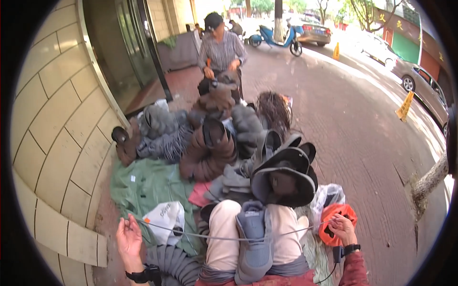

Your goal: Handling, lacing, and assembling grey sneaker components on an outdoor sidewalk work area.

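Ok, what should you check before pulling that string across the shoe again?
1. Left hand grips the string end: ok.
2. Right hand grips the other end, by the orange bag: ok.
3. String taut between both hands: ok.
4. Grey shoe lying sole-up on the lap: ok.
5. String actually sewn into the shoe: cannot tell.
6. White bag clear of the string: not ok, it lies right behind it.
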The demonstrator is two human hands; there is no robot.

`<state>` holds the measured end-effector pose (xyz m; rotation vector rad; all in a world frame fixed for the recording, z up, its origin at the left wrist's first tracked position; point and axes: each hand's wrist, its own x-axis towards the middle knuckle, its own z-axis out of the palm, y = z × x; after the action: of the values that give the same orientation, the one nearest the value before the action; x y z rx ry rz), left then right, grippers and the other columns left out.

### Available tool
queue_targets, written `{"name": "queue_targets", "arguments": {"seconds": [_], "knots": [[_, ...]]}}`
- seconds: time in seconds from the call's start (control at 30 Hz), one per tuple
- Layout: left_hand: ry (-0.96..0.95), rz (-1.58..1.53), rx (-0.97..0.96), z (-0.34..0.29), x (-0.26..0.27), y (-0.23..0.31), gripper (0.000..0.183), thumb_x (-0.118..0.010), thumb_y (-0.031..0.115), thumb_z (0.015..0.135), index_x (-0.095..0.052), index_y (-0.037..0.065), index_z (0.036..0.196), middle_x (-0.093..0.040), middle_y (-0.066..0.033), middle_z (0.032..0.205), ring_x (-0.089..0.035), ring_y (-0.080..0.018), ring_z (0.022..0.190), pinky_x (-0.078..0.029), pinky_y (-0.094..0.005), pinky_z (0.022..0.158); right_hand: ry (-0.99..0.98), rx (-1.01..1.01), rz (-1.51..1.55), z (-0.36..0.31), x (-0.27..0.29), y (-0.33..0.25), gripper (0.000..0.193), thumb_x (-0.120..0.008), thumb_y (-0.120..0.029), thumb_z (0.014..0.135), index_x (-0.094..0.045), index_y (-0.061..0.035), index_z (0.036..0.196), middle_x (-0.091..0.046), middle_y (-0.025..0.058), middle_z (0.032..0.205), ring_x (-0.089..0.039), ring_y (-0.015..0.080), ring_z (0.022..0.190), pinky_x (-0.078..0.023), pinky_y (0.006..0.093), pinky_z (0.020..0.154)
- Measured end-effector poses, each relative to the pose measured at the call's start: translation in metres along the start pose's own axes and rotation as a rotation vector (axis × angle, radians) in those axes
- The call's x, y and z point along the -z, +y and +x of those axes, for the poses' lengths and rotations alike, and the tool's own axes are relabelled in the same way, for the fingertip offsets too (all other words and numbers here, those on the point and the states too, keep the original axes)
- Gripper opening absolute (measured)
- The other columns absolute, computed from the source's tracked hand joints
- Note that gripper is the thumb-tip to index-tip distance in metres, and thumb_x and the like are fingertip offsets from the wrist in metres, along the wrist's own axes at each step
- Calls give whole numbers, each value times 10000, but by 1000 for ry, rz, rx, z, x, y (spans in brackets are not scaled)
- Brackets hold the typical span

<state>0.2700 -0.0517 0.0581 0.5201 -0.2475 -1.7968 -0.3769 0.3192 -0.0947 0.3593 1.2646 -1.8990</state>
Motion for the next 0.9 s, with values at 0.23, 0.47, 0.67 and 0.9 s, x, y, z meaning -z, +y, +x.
{"name": "queue_targets", "arguments": {"seconds": [0.23, 0.47, 0.67, 0.9], "knots": [[-18, 39, -239, 5, -6, 64, 205, -576, 126, 1014, -618, -42, 1123, -683, -152, 1202, -657, -252, 1145, -617, -369, 895, 56, 279, 315, 69, 114, -39, 259, -556, -27, 873, -592, -52, 1128, -610, 26, 820, -609, 158, 725, -511, 329, 673], [41, 137, -423, 23, 5, 126, 228, -589, 41, 989, -592, -67, 1190, -679, -153, 1196, -665, -226, 1133, -625, -311, 899, 296, 340, 404, 67, 158, -48, 295, -477, -31, 870, -561, -37, 1153, -549, 43, 779, -526, 162, 621, -418, 314, 526], [64, 142, -560, 27, 0, 151, 303, -570, 29, 995, -555, -84, 1276, -672, -152, 1204, -676, -205, 1107, -614, -255, 907, 446, 350, 377, 67, 194, -26, 230, -462, -4, 832, -549, -67, 1035, -555, 40, 797, -513, 157, 609, -375, 292, 504], [114, 426, -645, 14, 7, 135, 300, -617, 28, 959, -596, -73, 1240, -673, -140, 1192, -649, -162, 1120, -590, -218, 898, 216, 293, -18, 22, 112, -4, 121, -666, -112, 937, -619, -63, 1036, -669, 67, 818, -653, 166, 640, -488, 273, 501]]}}
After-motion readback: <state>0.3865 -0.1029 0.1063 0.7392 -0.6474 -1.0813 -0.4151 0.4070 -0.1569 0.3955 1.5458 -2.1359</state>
